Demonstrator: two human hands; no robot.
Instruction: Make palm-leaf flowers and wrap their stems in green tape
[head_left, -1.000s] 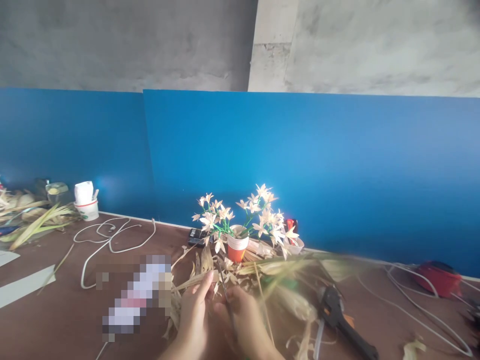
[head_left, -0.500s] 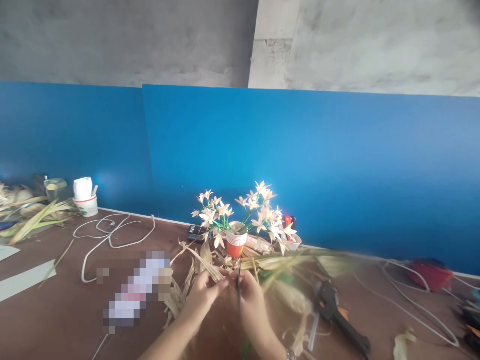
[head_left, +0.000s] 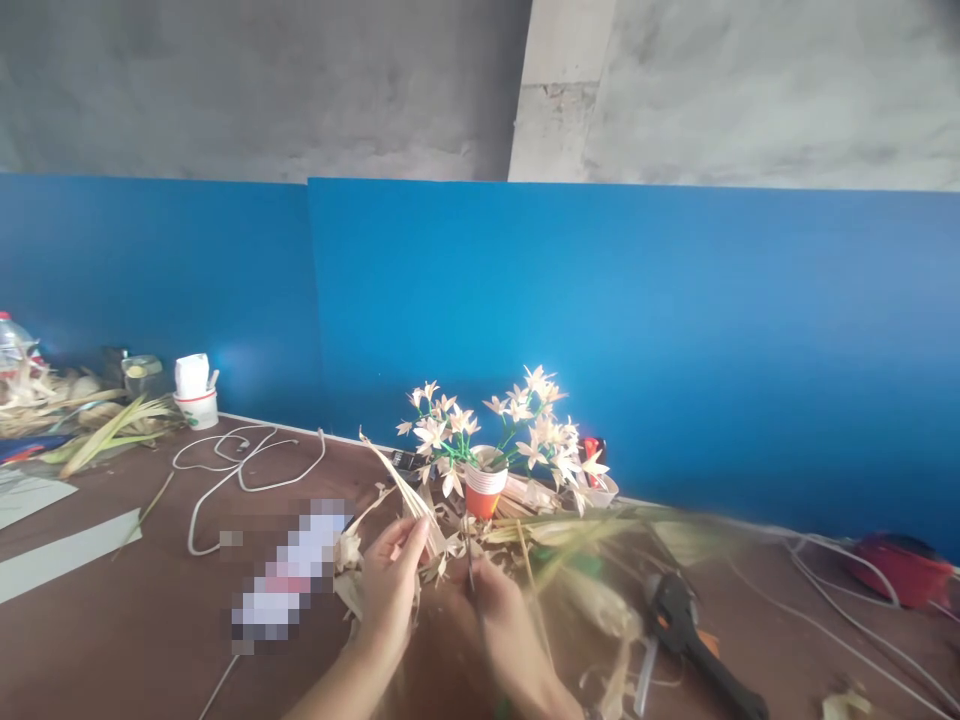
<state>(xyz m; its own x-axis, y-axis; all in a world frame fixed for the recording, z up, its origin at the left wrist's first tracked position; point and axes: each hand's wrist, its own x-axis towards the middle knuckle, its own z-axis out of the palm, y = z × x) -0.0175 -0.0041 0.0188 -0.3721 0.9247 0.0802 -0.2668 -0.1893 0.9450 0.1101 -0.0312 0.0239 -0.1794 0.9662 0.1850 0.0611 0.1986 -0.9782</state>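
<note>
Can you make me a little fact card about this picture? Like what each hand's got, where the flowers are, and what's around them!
Left hand: holding a pale dried husk
Right hand: holding a thin dark tool, too blurred to name
Flowers: pale, on green stems, in an orange-and-white cup beyond the hands
Right side: black tool, maybe a glue gun, lying on the brown table
Left side: looped white cord
Behind: blue panel

head-worn view | faces forward, down | tabletop [head_left: 172, 625] near, blue panel [head_left: 637, 310] beyond
</note>
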